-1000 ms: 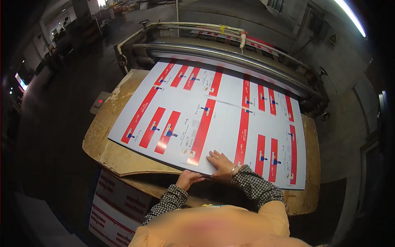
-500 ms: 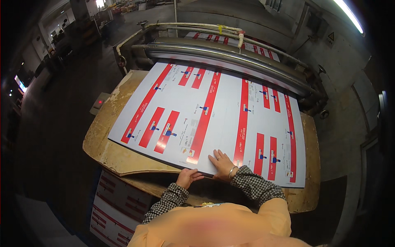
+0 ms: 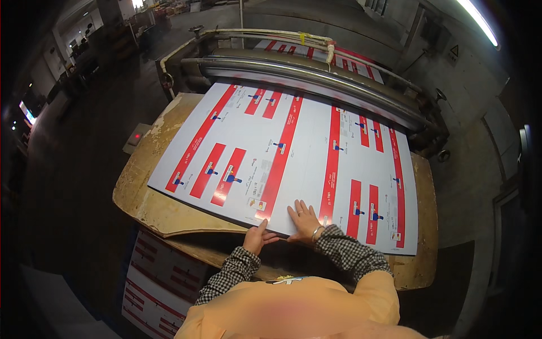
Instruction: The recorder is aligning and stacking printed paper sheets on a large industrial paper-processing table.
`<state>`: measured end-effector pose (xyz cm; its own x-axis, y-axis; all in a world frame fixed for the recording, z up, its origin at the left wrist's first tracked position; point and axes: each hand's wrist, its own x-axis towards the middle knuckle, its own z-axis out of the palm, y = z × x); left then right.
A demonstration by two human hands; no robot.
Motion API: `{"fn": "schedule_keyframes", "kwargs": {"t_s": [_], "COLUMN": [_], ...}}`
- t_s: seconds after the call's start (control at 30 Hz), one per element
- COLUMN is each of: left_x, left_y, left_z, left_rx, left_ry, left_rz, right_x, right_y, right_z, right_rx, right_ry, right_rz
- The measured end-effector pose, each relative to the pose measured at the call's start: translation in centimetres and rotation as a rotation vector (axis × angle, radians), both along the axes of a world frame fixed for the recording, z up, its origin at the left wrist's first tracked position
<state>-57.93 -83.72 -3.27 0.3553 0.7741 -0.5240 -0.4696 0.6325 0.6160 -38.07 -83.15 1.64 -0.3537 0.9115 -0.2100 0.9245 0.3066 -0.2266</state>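
A large white printed sheet (image 3: 307, 164) with red bands and small blue figures lies on a worn wooden table (image 3: 132, 192). Its near edge looks dark and thick; whether several sheets are stacked I cannot tell. At the middle of that edge, my left hand (image 3: 257, 239) grips it, thumb on top and fingers along and under the rim. Just to its right, my right hand (image 3: 306, 222) rests flat on the printed face, fingers spread, with a bracelet at the wrist. The sheet's far edge lies close under the metal rollers (image 3: 316, 85).
Across the far side runs the roller machine, with a pale pipe (image 3: 265, 35) over it and more printed sheets (image 3: 361, 69) beyond. Handwheels (image 3: 444, 155) stick out at its right. A small box with a red light (image 3: 135, 135) sits left of the table. Other printed sheets (image 3: 152, 282) lie below left.
The printed sheet has shifted slightly away from me, toward the rollers. My left thumb has come up onto the sheet's edge. My right hand has slid a little forward.
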Motion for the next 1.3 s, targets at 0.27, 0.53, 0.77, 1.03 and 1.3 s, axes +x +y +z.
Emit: {"fn": "schedule_keyframes", "kwargs": {"t_s": [0.27, 0.53, 0.77, 1.03, 1.3], "left_x": [-0.4, -1.1, -0.9, -1.3, -0.9], "left_y": [0.4, 0.1, 0.0, -0.1, 0.4], "left_z": [0.7, 0.0, -0.8, -0.5, 0.4], "left_rx": [0.065, 0.098, 0.047, 0.064, 0.04], "left_ry": [0.031, -0.112, -0.073, -0.059, -0.084], "left_rz": [-0.088, -0.165, -0.047, -0.112, -0.114], "right_x": [-0.4, 2.2, 1.9, 2.0, -0.1], "right_y": [-0.7, 1.4, 0.0, 1.7, 5.8], "right_z": [-0.1, 3.7, 4.8, -1.0, -0.9], "right_rx": [-0.025, -0.113, -0.009, -0.125, 0.0], "right_ry": [-0.021, 0.406, 0.426, 0.398, 0.326], "right_rz": [0.011, 0.135, 0.174, 0.036, -0.238]}}
